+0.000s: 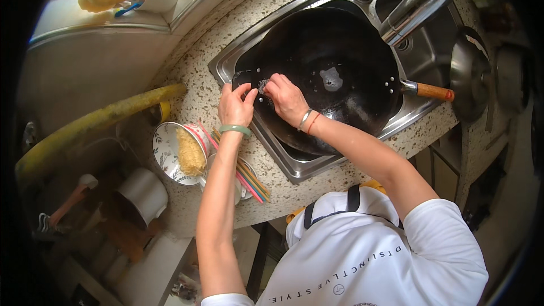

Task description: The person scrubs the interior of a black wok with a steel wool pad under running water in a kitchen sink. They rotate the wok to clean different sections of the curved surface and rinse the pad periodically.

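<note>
A large black wok (351,45) lies in the steel sink, with its wooden handle (433,91) pointing right. My left hand (235,106) is at the wok's left edge, fingers curled at the small side handle between the rivets; the hand partly hides that handle. In my right hand (286,99) is a grey steel wool scrubber (262,86), pressed to the inner wall beside the same rivets. Only a bit of the scrubber shows past my fingers. A small whitish puddle (331,79) sits in the wok's bottom.
A chrome faucet (422,5) reaches over the sink (294,169) from the upper right. Left of my left forearm stand a patterned bowl (162,156) with a yellow loofah-like sponge (190,154) and several colored chopsticks (249,178). A metal lid (469,73) is at the right.
</note>
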{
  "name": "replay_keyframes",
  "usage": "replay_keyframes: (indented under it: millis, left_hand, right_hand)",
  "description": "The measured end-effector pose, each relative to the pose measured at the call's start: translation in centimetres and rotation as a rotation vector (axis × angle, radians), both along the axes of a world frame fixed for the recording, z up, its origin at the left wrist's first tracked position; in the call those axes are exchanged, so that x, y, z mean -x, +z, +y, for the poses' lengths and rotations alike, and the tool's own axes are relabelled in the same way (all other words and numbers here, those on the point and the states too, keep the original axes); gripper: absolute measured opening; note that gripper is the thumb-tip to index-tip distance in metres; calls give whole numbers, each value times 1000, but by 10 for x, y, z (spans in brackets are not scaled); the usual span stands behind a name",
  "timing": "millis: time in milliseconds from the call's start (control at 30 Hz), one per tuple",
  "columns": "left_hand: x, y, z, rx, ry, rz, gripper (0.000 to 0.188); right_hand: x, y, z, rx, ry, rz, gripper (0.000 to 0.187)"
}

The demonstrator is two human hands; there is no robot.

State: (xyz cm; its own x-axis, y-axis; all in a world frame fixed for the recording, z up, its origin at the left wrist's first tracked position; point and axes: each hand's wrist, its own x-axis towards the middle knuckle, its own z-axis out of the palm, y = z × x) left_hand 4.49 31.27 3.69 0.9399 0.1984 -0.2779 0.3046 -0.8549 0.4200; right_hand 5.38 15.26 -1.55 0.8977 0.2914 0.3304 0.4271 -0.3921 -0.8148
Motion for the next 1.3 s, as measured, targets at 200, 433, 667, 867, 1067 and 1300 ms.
replay_keyframes:
  millis: [200, 433, 667, 867, 1067, 1300]
  left_hand:
    - [-6, 10, -6, 0, 10, 45, 29]
    - [2, -2, 1, -24, -19, -54, 33]
    - [0, -3, 3, -22, -21, -18, 33]
    - [1, -1, -1, 18, 14, 5, 36]
    - [-2, 7, 3, 69, 16, 102, 40]
    - [-1, 7, 8, 181, 5, 142, 47]
  right_hand:
    - [-82, -8, -18, 91, -211, -67, 12]
    - [-4, 2, 0, 40, 35, 26, 15]
    - [-52, -9, -3, 84, -235, 26, 12]
    - [-21, 4, -4, 36, 32, -7, 13]
    - [-34, -5, 4, 53, -206, 130, 14]
    - [-29, 1, 3, 42, -144, 145, 13]
